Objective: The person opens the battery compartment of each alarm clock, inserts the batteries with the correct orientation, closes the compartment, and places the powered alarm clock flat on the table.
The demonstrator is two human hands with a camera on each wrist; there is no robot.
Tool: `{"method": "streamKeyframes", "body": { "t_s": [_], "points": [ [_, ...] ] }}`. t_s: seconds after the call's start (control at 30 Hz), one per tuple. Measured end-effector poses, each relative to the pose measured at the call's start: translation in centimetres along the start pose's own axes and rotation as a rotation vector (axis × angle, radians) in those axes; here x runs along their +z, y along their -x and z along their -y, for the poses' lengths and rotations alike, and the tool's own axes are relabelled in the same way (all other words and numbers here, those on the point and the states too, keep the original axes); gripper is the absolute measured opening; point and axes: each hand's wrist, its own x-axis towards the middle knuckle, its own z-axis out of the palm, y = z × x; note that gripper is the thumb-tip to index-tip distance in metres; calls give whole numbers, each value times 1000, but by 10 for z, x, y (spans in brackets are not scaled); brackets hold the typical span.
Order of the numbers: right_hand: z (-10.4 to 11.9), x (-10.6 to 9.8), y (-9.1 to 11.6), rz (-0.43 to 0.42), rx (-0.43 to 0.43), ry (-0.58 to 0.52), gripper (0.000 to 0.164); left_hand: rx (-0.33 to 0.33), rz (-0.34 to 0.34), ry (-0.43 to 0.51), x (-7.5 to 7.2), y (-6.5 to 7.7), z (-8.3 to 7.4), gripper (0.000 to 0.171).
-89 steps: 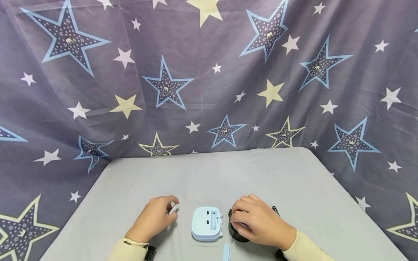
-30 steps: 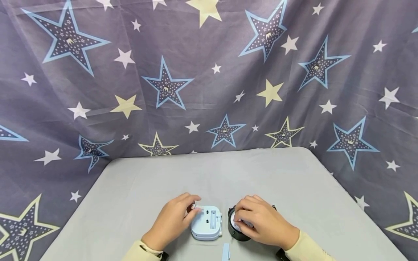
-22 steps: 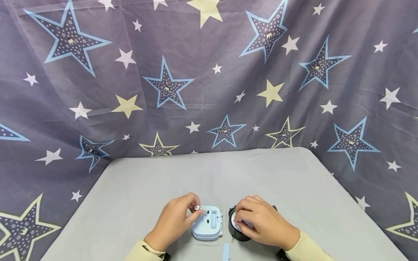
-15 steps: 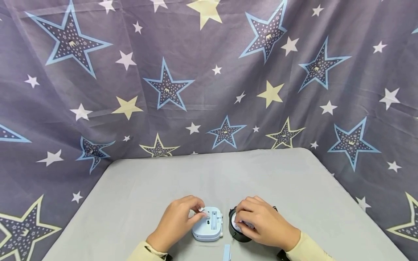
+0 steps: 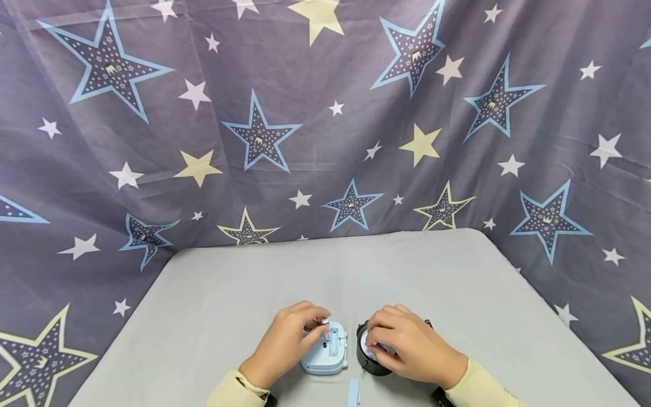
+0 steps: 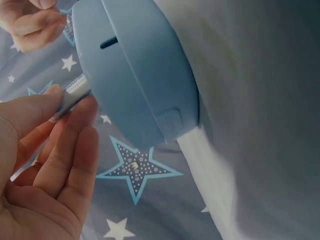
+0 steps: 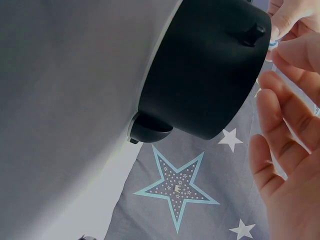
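In the head view my left hand (image 5: pixel 285 339) pinches a small white battery (image 5: pixel 327 334) over a light blue, rounded-square alarm clock (image 5: pixel 321 360), which lies with two dark knobs and a slim battery bay facing up. The left wrist view shows the battery (image 6: pixel 76 91) between thumb and fingertips, right beside the clock's upper edge. My right hand (image 5: pixel 407 347) rests over a round black case (image 5: pixel 370 364) with a white inside, its fingertips at the rim. I cannot tell whether they pinch anything there. A knob and a rounded foot show on the case in the right wrist view.
A light blue strip-shaped cover (image 5: pixel 353 391) lies near the front, between clock and case. The grey tabletop (image 5: pixel 325 277) runs back to a star-patterned curtain (image 5: pixel 305 113), which also hangs along both sides.
My left hand has brought the battery rightward from beside the blue clock to over its battery bay, tilting the battery on the way. My right hand stays almost still at the black case.
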Motion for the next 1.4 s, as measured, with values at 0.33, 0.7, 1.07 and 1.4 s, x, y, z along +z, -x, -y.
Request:
{"method": "streamKeyframes", "body": {
  "t_s": [0.33,0.7,1.07,1.4],
  "points": [
    [0,2,2,3,17,-7,12,-22,12,22,9,-5,-3,16],
    [2,1,3,-4,13,-15,8,-62,34,-22,13,-6,-8,14],
    [2,2,3,-1,17,-24,7,-28,19,-76,16,-3,-10,15],
    [1,3,2,6,11,-15,10,4,-3,-122,20,-2,-7,14]
  ]
}}
